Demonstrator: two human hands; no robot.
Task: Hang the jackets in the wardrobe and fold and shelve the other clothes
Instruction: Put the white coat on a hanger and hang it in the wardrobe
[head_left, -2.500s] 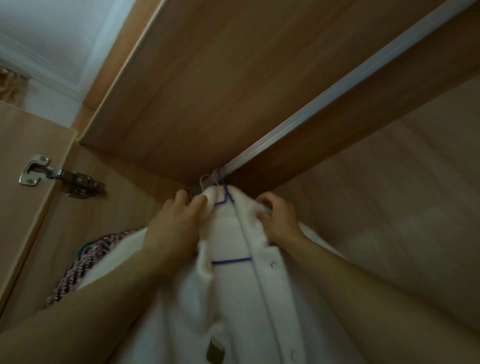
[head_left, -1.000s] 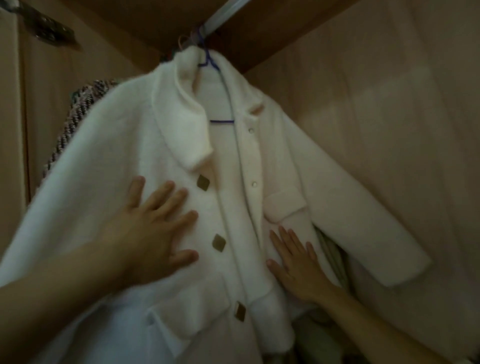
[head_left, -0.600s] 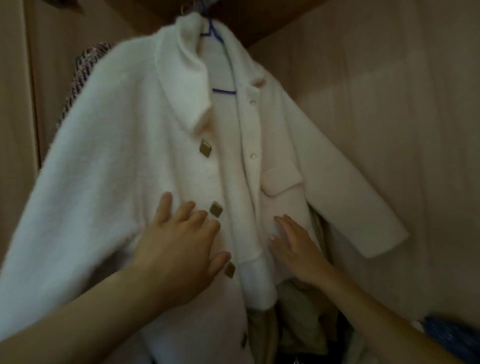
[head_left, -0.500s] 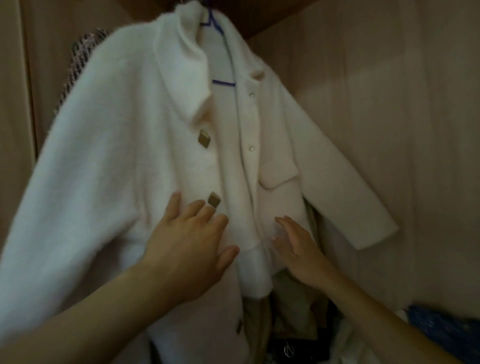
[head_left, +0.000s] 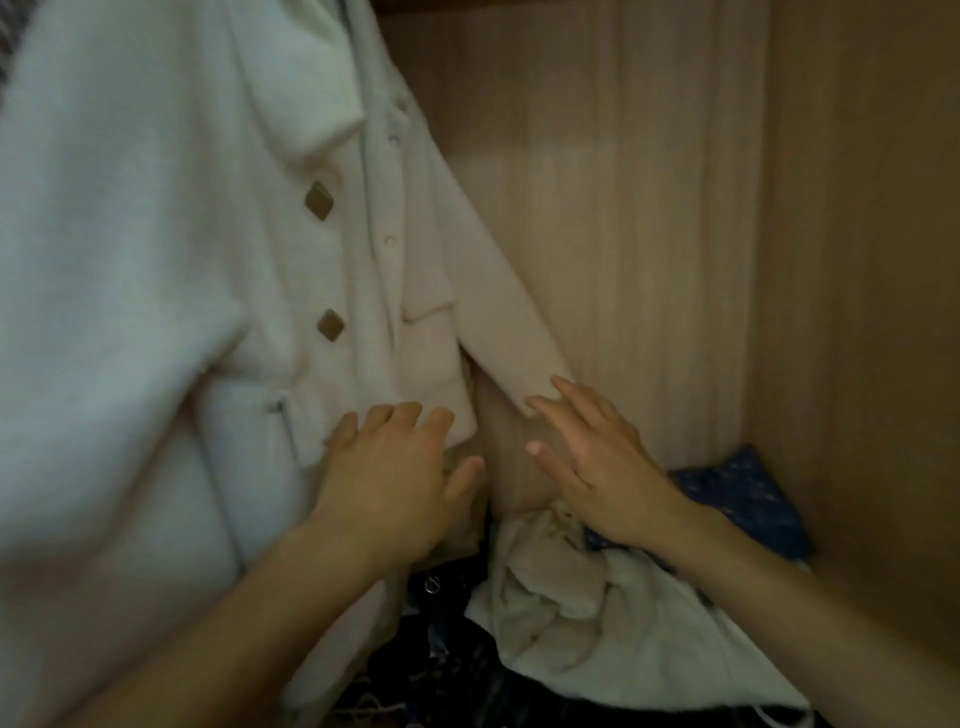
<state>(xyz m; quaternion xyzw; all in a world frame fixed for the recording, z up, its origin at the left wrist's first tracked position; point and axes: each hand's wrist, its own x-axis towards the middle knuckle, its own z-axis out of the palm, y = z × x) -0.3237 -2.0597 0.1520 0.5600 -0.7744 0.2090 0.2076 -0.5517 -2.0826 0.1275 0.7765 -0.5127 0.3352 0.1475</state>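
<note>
A fluffy white jacket (head_left: 156, 270) with brown diamond-shaped buttons hangs inside the wardrobe and fills the left half of the view. Its hanger and the rail are out of frame. My left hand (head_left: 387, 475) lies flat, fingers spread, against the jacket's lower front hem. My right hand (head_left: 592, 457) is open too, its fingertips touching the cuff of the jacket's right sleeve (head_left: 514, 338). Neither hand grips any cloth.
Wooden wardrobe walls (head_left: 649, 218) close in at the back and right. On the wardrobe floor lie a crumpled cream garment (head_left: 582, 613), a dark blue patterned cloth (head_left: 748, 493) and dark clothes (head_left: 441, 670). A tweed garment (head_left: 8, 31) hangs at the far left.
Both hands have slid down the jacket front from chest height to the hem and cuff. The view has tilted down, so the hanger and collar have left the frame and the floor pile shows.
</note>
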